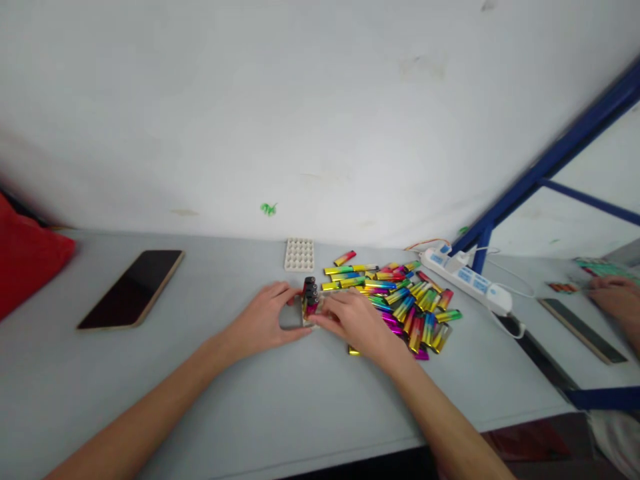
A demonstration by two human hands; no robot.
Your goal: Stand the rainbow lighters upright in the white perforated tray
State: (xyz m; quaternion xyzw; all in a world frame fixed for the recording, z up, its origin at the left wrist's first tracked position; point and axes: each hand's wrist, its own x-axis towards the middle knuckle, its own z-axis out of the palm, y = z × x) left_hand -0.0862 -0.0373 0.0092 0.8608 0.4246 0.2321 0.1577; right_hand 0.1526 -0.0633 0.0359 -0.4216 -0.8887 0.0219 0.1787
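A small white tray [304, 320] sits on the table between my hands, mostly covered by them. Several shiny upright pieces with black tops [311, 291], lighter-like in shape, stand in it in a short row. Curved around the tray's left side, my left hand [263, 319] has its thumb at the near edge and its fingers by the pieces. My right hand [357, 323] is closed at the tray's right side, fingertips pinched beside the standing pieces; what they hold is hidden. To its right lies a heap of loose shiny multicoloured pieces [403, 300].
A second white tray [299, 255] with rows of holes lies near the wall. A dark phone-like slab [134, 290] and red fabric [27, 257] are on the left. Right stand a white power strip [467, 280] and a blue metal frame [530, 177]; another person's hand [617, 299] is beyond.
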